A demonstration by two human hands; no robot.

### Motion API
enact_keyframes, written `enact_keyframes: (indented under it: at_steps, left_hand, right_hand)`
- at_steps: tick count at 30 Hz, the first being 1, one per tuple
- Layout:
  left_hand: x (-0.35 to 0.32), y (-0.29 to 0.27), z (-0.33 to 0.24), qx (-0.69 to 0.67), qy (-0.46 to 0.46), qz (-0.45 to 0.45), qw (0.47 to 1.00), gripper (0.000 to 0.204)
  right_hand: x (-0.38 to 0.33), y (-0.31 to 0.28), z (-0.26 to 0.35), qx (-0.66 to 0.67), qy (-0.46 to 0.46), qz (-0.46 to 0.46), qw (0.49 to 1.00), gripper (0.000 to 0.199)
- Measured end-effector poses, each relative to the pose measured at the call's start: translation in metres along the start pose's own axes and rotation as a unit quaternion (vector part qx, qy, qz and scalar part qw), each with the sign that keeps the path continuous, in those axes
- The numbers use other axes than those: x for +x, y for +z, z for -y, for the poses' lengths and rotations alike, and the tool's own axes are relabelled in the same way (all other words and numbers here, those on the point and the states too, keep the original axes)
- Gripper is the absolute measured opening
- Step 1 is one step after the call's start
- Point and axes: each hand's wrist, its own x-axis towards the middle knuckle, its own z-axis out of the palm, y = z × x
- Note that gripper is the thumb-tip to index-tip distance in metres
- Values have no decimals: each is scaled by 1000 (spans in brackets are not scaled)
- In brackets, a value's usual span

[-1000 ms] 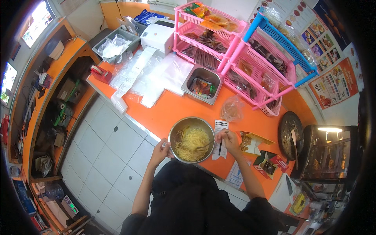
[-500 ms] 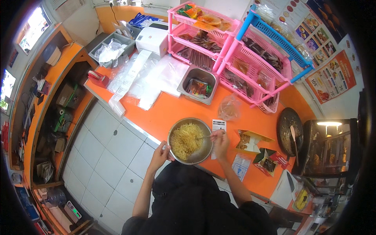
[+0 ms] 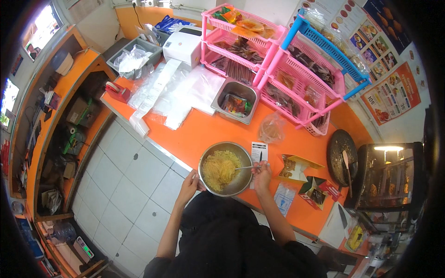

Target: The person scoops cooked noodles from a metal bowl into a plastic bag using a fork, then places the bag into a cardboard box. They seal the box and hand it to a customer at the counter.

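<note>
One steel bowl (image 3: 226, 168) sits at the near edge of the orange counter (image 3: 204, 132), heaped with one mound of yellow noodles (image 3: 219, 168). The left hand (image 3: 188, 185) is at the bowl's eight o'clock, fingers curled onto the rim. The right hand (image 3: 262, 173) is at three o'clock, fingers closed around one utensil (image 3: 244, 167) whose tip rests in the noodles. At twelve o'clock from the bowl: one steel tray (image 3: 235, 101) of wrapped packets. At one o'clock, one clear bag (image 3: 271, 130). Beyond, one tiered pink rack (image 3: 278, 60). At three o'clock, two open packets (image 3: 303, 178), then one dark pan (image 3: 342, 150).
</note>
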Motion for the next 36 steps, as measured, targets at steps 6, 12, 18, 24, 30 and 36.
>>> enact_keyframes:
  at_steps: [6, 12, 18, 24, 30, 36]
  left_hand:
    - [-1, -6, 14, -26, 8, -2, 1000, 21]
    - [-2, -6, 15, -27, 11, -5, 1000, 19]
    - [-5, -1, -3, -72, -43, -8, 996, 20]
    - [-1, 0, -1, -76, -31, -5, 997, 17]
    - [3, 4, -8, -47, -9, -25, 999, 16]
    - [4, 8, -5, 2, 30, -56, 998, 16]
  right_hand:
    - [-11, -3, 22, 107, 31, 38, 993, 23]
    - [-20, 12, 60, 114, -3, 63, 991, 17]
    - [-35, 41, 98, 101, -75, 40, 991, 20]
    - [-47, 37, 104, -35, -213, 184, 959, 20]
    - [-93, 45, 109, -431, -482, 320, 692, 22]
    - [-93, 13, 105, -449, -423, 212, 758, 22]
